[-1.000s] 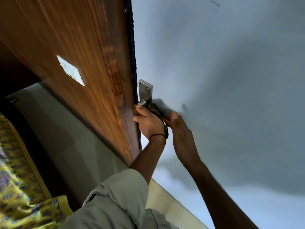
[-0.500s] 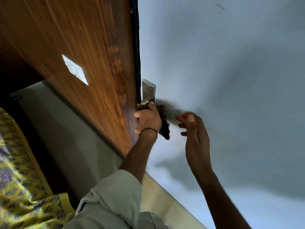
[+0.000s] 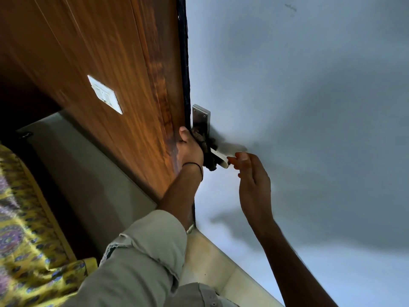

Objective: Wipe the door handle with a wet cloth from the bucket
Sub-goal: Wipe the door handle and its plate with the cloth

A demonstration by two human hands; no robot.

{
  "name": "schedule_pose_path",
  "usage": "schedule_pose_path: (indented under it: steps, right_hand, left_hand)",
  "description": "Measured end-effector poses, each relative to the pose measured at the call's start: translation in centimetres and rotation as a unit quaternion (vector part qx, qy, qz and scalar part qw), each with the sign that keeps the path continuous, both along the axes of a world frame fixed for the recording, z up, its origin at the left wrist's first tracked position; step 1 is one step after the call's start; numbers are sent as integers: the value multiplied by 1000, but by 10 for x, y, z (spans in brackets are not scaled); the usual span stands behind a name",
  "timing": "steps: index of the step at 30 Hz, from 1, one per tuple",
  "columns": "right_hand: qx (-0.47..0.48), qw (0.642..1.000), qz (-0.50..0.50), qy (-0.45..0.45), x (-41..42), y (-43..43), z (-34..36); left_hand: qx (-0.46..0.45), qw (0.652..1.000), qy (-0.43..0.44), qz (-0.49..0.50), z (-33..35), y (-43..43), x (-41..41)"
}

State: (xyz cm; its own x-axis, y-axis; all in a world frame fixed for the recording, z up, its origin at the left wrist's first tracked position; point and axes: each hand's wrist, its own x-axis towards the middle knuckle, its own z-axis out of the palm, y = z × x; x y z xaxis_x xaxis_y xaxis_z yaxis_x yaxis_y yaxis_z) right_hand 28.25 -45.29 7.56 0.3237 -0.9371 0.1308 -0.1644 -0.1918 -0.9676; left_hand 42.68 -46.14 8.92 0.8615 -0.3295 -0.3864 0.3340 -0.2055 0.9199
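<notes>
The metal door handle [image 3: 219, 156] sticks out from its steel backplate [image 3: 201, 117] on the pale blue-grey door face, right beside the door's dark edge. My left hand [image 3: 190, 149] is closed on a dark brown cloth [image 3: 204, 142], pressed around the base of the lever. Only the bright end of the lever shows past the cloth. My right hand [image 3: 252, 173] is to the right, fingers apart, with its fingertips touching the lever's tip. The bucket is not in view.
A brown wooden panel [image 3: 99, 63] with a white switch plate [image 3: 105, 94] fills the left. A yellow patterned fabric [image 3: 26, 229] lies at the lower left. Pale floor tiles [image 3: 212, 262] show at the bottom, next to my grey sleeve [image 3: 143, 251].
My right hand let go of the cloth, drew back, then came in again to the lever's tip. My left hand with the cloth slid up the lever, uncovering its end.
</notes>
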Motion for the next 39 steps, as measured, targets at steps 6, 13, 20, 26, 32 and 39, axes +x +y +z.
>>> schedule_pose_path:
  steps: [6,13,20,26,32,39]
  right_hand:
    - [5,1000,5,-17,-3,-9,7]
    - [-277,960,29,38,6,3,1]
    - [-285,913,91,275,36,-9,-10]
    - [-322,845,92,416,74,-25,11]
    - [-328,815,114,464,97,-30,22]
    - [-238,855,146,436,50,-27,18]
  left_hand:
    - [-40,997,-20,-58,-10,9,-36]
    - [15,987,-19,-157,-14,21,-20]
    - [49,983,-57,-170,-5,30,15]
    - [154,948,-211,-180,3,42,50]
    - [109,925,-291,-218,12,33,61]
    - [38,931,-250,-263,-3,30,77]
